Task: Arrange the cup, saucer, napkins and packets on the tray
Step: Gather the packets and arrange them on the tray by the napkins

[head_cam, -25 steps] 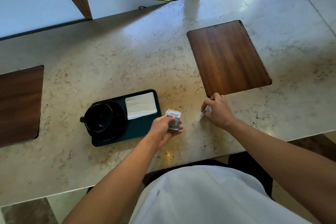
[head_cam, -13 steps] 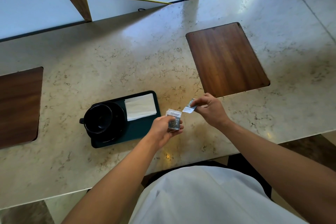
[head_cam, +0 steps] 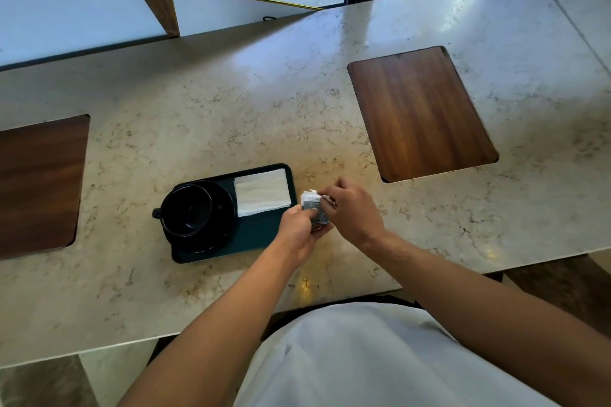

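Our fingers pinch the small printed paper packets, both hands closed on the stack just off the right rim of the dark green rectangular tray. The left hand is nearer its bare patch, leftward below the white folded napkin.

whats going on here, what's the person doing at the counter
A person is setting up a dark tray on a marble counter. A black cup sits on its saucer at the tray's left end, with a white napkin at the far right corner. Just off the tray's right edge, the left hand grips a small stack of packets, and the right hand is pinching at the top of the stack. No packets are on the tray yet.
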